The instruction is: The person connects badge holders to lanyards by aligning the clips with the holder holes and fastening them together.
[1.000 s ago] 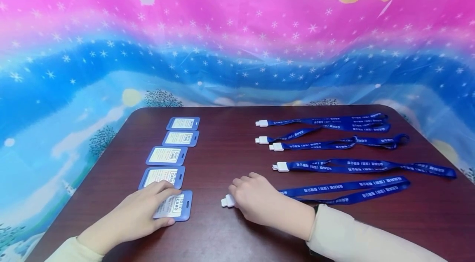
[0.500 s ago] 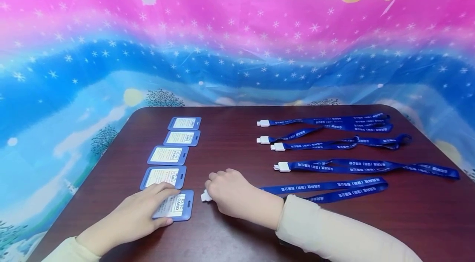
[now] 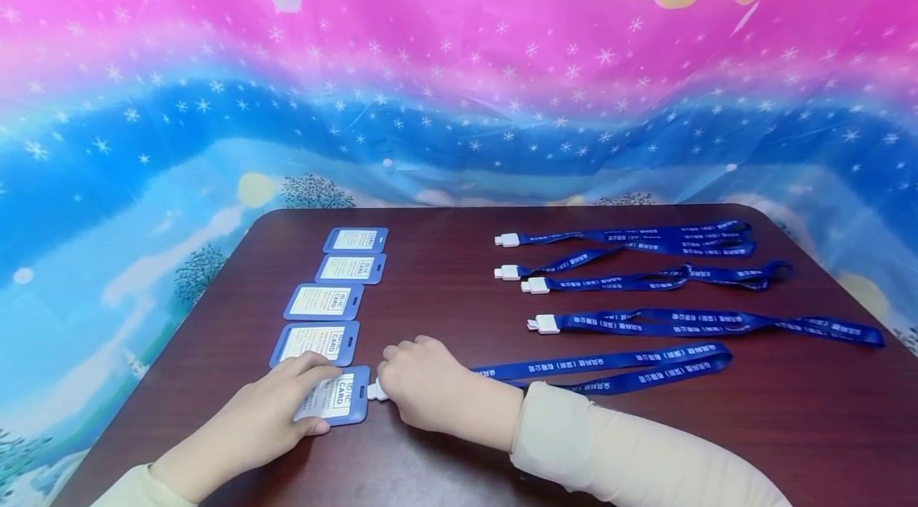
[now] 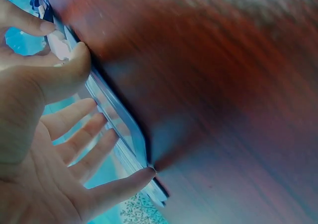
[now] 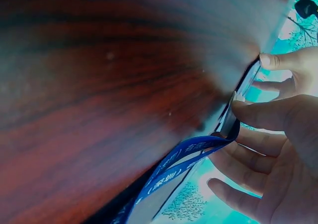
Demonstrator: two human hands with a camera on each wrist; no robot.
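My left hand grips the nearest blue-framed ID card holder across its width, thumb on the near edge and fingers over the far one. Part of the card is hidden under the fingers. From the right, my right hand pinches the white plastic clip of a blue lanyard. The clip's tip is right at the holder's slotted end. In the right wrist view the lanyard strap trails away from the pinching thumb and fingers. The left wrist view shows the holder from its edge.
Several more ID card holders lie in a column at the left of the dark wooden table. Blue lanyards with white clips lie in rows at the right. A patterned curtain hangs behind the table.
My right hand has moved left with the lanyard clip, up to the card holder, and the strap has slid along behind it. The left hand has stayed nearly still on the holder.
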